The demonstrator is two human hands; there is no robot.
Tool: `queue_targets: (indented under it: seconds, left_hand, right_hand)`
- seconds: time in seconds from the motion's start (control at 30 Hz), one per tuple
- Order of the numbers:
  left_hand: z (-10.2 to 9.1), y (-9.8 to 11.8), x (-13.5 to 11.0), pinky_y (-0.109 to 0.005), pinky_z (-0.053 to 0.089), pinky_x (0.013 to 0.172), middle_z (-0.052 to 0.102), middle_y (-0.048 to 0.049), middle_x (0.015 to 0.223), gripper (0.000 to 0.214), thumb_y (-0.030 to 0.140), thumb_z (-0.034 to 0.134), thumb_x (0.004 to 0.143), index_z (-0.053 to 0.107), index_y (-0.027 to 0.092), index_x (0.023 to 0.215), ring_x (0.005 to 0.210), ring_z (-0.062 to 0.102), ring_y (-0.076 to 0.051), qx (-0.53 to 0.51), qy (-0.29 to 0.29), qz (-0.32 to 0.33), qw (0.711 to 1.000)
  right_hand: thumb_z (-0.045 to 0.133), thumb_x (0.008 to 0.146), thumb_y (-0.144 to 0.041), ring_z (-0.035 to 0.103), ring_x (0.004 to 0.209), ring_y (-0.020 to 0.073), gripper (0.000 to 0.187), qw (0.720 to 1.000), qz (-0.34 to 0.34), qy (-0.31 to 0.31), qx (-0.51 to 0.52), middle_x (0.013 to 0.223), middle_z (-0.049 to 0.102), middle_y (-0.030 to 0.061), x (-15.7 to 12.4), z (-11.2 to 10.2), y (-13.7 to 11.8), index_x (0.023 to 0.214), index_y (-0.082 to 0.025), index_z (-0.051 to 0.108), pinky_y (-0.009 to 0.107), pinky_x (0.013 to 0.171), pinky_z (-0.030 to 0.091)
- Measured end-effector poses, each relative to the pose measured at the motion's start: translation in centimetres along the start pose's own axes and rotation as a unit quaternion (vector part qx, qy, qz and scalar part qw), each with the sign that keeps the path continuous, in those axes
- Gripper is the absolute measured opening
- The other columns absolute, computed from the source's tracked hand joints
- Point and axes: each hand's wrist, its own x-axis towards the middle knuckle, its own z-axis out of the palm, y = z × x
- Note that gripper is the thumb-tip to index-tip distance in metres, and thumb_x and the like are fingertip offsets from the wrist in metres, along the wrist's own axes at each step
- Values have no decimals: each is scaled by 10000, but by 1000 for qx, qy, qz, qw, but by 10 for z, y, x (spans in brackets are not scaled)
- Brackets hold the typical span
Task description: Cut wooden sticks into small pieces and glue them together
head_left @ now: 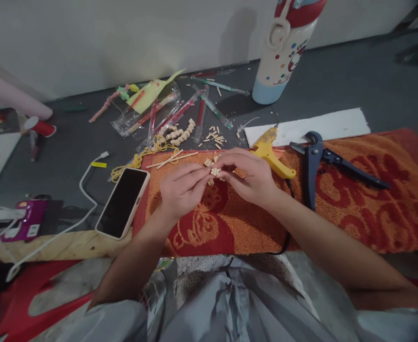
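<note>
Between the fingertips of both hands is a small bundle of short pale wooden sticks (215, 172), its round cut ends facing me like a flower. My left hand (185, 187) pinches it from the left. From the right, my right hand (247, 175) has thumb and fingers closed on it too. A few similar short wooden pieces (208, 162) lie on the orange and red towel (258, 225) right by the fingertips, partly hidden by them. Just beyond my right hand lies a yellow glue gun (275, 159) with a black cord.
Blue-handled cutters (313, 166) lie on the towel at right, before a white strip (337, 126). A phone (123, 202), yellow string (133, 164) and thin sticks (169, 160) are at left. Behind lie cut stick pieces (216, 137), wrapped tubes (201, 114) and a tall bottle (283, 57).
</note>
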Motion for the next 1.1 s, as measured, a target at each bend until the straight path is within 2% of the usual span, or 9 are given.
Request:
queue_targets:
  seconds: [0.13,0.33,0.63,0.9,1.1]
  left_hand:
    - [0,1,0,-195,567,696,759,-35,826,88,139,657,853,734,177,866,736,704,-106,-5,1,14,1000]
    - [0,0,-1,-191,566,700,754,-36,816,89,128,659,849,733,168,879,731,698,-103,-13,1,16,1000]
    - [-3,0,4,-211,564,700,755,-26,833,89,199,651,874,740,190,879,728,688,-102,13,-10,5,1000]
    - [-4,1,4,-208,571,713,756,-30,843,109,226,662,873,734,183,942,742,694,-105,28,-15,10,999]
    - [-4,2,3,-221,583,712,764,-23,826,104,242,651,881,744,199,892,713,692,-105,32,-8,1,999]
  right_hand:
    - [577,933,-222,668,899,163,59,1000,-11,4,-2,893,719,61,0,1,-1,933,-204,633,305,811,532]
    - [568,940,-259,671,897,176,87,1000,-5,1,-12,887,721,48,-1,2,-1,929,-217,643,329,831,532]
    - [620,916,-277,684,876,163,95,1000,10,-9,4,902,729,41,2,-3,-3,968,-216,671,304,798,552]
    - [626,911,-291,666,799,143,91,1000,21,-14,3,868,722,41,4,-6,-4,918,-212,670,273,708,544]
    - [625,911,-287,677,830,156,86,1000,17,-5,12,859,724,36,4,-5,-3,918,-222,681,291,754,549]
